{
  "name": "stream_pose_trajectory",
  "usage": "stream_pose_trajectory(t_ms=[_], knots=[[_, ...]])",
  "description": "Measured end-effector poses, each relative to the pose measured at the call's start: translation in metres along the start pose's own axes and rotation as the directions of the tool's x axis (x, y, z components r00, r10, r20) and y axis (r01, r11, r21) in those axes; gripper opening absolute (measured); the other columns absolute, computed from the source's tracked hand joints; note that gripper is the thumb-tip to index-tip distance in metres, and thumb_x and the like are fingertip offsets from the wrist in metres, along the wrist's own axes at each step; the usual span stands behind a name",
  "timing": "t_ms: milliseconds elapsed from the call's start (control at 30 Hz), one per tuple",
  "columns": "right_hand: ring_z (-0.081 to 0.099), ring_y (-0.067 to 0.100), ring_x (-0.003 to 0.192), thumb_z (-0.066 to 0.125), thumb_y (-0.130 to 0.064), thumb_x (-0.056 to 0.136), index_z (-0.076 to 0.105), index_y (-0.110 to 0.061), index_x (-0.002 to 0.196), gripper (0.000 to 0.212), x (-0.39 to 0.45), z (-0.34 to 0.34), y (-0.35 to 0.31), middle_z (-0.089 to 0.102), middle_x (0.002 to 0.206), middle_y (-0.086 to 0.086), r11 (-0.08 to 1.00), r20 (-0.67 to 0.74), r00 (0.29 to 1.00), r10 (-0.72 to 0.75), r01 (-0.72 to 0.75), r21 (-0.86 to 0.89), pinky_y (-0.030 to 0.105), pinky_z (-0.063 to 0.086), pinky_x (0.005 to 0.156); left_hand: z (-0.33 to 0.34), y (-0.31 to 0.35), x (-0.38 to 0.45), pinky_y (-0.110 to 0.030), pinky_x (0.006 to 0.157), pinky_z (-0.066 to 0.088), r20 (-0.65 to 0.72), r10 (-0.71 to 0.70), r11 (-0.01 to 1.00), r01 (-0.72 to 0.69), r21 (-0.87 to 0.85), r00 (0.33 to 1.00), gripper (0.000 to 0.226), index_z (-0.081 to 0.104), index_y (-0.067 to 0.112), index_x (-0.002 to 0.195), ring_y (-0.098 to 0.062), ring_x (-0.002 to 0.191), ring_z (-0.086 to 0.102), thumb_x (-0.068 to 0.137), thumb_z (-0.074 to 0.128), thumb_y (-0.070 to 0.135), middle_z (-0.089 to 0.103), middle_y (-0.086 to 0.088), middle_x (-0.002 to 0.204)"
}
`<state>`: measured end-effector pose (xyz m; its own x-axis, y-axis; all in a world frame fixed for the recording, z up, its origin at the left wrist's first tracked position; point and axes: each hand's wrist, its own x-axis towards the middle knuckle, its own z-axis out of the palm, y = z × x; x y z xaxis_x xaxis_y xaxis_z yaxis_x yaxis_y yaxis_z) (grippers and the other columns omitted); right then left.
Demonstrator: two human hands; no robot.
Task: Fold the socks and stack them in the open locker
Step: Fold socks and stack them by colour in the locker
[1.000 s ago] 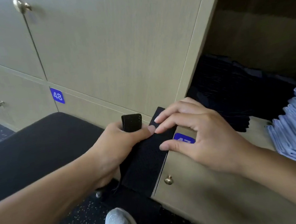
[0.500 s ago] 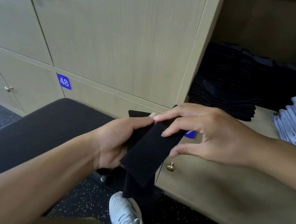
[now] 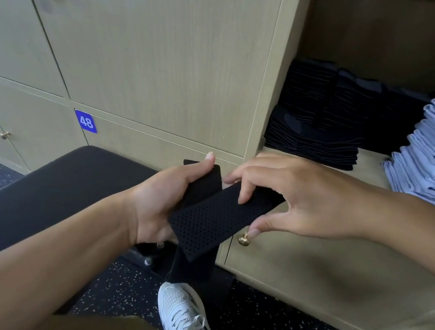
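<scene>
A black sock (image 3: 211,222) with a dotted knit is held in the air in front of the lockers, folded over so one end hangs down toward the floor. My left hand (image 3: 161,200) grips its upper part, thumb on top. My right hand (image 3: 289,197) pinches the folded dotted layer from the right, fingers over it and thumb beneath. The open locker (image 3: 288,58) is at the upper right. A stack of folded black socks (image 3: 323,132) lies on its shelf, and a stack of folded light blue socks (image 3: 430,158) sits to the right of that.
Closed wooden locker doors fill the left and centre, one labelled 48 (image 3: 85,121). A brass knob (image 3: 243,240) sticks out of the door below my right hand. A black padded bench (image 3: 39,194) stands at the left. My white sneaker (image 3: 181,313) rests on the speckled dark floor.
The sock has been lifted off the locker door face into the air. Its dotted end has been folded over and now lies more level between both hands.
</scene>
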<state>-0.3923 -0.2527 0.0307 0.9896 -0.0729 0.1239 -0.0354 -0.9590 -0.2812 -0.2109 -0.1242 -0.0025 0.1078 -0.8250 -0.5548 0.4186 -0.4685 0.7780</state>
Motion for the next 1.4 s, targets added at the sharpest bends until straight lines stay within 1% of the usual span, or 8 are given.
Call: stream_pose_trajectory(t_ms=[200, 300, 400, 567, 733, 900, 1233, 1400], knots=[[0.053, 0.009, 0.108, 0.083, -0.049, 0.074, 0.057, -0.034, 0.096, 0.037, -0.010, -0.007, 0.008, 0.062, 0.109, -0.015, 0.996, -0.035, 0.997, 0.064, -0.066, -0.054, 0.035, 0.048, 0.087, 0.000, -0.001, 0.006, -0.037, 0.097, 0.054, 0.014, 0.084, 0.996, -0.083, -0.009, 0.996, 0.065, 0.078, 0.006, 0.113, -0.030, 0.117, 0.068, 0.103, 0.037, 0.056, 0.071, -0.015, 0.127], [0.054, 0.009, 0.113, 0.080, -0.052, 0.072, 0.057, -0.038, 0.096, 0.036, -0.017, -0.016, 0.017, 0.061, 0.112, -0.017, 0.990, -0.092, 0.987, 0.134, -0.136, -0.018, 0.037, 0.049, 0.091, 0.001, 0.000, 0.006, -0.031, 0.076, 0.056, -0.040, 0.154, 0.986, -0.152, 0.065, 0.987, 0.056, 0.080, 0.014, 0.109, -0.020, 0.095, 0.076, 0.103, 0.041, 0.054, 0.077, -0.008, 0.111], [0.055, 0.005, 0.112, 0.081, -0.051, 0.069, 0.060, -0.036, 0.098, 0.038, -0.024, -0.032, 0.028, 0.062, 0.112, -0.018, 0.974, -0.176, 0.959, 0.222, -0.227, -0.008, 0.034, 0.046, 0.095, -0.001, -0.003, 0.011, -0.039, 0.082, 0.055, -0.071, 0.220, 0.972, -0.212, 0.102, 0.973, 0.054, 0.081, 0.012, 0.093, -0.025, 0.085, 0.076, 0.101, 0.046, 0.052, 0.078, -0.010, 0.100], [0.055, -0.001, 0.112, 0.085, -0.045, 0.069, 0.057, -0.035, 0.098, 0.041, -0.039, -0.053, 0.052, 0.063, 0.117, -0.021, 0.923, -0.352, 0.862, 0.366, -0.384, 0.020, 0.018, 0.041, 0.096, 0.000, -0.008, 0.018, -0.039, 0.080, 0.053, -0.044, 0.225, 0.962, -0.215, 0.169, 0.973, 0.057, 0.073, 0.006, 0.108, -0.025, 0.081, 0.074, 0.101, 0.042, 0.054, 0.077, -0.012, 0.110], [0.048, 0.002, 0.109, 0.083, -0.039, 0.078, 0.057, -0.028, 0.101, 0.036, -0.039, -0.057, 0.079, 0.060, 0.120, -0.016, 0.848, -0.473, 0.735, 0.486, -0.528, 0.051, 0.024, 0.034, 0.089, 0.002, -0.012, 0.021, -0.039, 0.080, 0.053, -0.037, 0.214, 0.958, -0.202, 0.205, 0.976, 0.057, 0.073, 0.008, 0.107, -0.026, 0.080, 0.074, 0.098, 0.045, 0.056, 0.078, -0.011, 0.107], [0.050, 0.008, 0.112, 0.082, -0.040, 0.080, 0.059, -0.024, 0.104, 0.036, -0.029, -0.063, 0.100, 0.062, 0.124, -0.005, 0.810, -0.465, 0.696, 0.547, -0.580, 0.085, 0.024, 0.034, 0.090, 0.002, -0.015, 0.022, -0.040, 0.080, 0.053, -0.037, 0.216, 0.952, -0.202, 0.230, 0.976, 0.064, 0.073, 0.006, 0.108, -0.027, 0.080, 0.075, 0.084, 0.050, 0.060, 0.078, -0.011, 0.106], [0.062, 0.025, 0.098, 0.081, -0.043, 0.081, 0.060, -0.025, 0.103, 0.036, -0.019, -0.056, 0.121, 0.064, 0.114, -0.001, 0.767, -0.314, 0.712, 0.628, -0.636, 0.091, 0.036, 0.046, 0.079, 0.007, -0.015, 0.018, -0.039, 0.081, 0.053, -0.053, 0.199, 0.953, -0.180, 0.245, 0.979, 0.058, 0.072, 0.006, 0.106, -0.025, 0.079, 0.073, 0.097, 0.044, 0.056, 0.079, -0.010, 0.104], [0.057, 0.015, 0.109, 0.081, -0.041, 0.081, 0.060, -0.025, 0.103, 0.034, -0.016, -0.058, 0.125, 0.061, 0.115, -0.004, 0.772, -0.267, 0.730, 0.630, -0.627, 0.105, 0.028, 0.037, 0.085, 0.006, -0.016, 0.019, -0.040, 0.084, 0.054, -0.050, 0.182, 0.950, -0.162, 0.268, 0.982, 0.060, 0.072, 0.007, 0.107, -0.024, 0.081, 0.073, 0.095, 0.045, 0.058, 0.079, -0.008, 0.105]])
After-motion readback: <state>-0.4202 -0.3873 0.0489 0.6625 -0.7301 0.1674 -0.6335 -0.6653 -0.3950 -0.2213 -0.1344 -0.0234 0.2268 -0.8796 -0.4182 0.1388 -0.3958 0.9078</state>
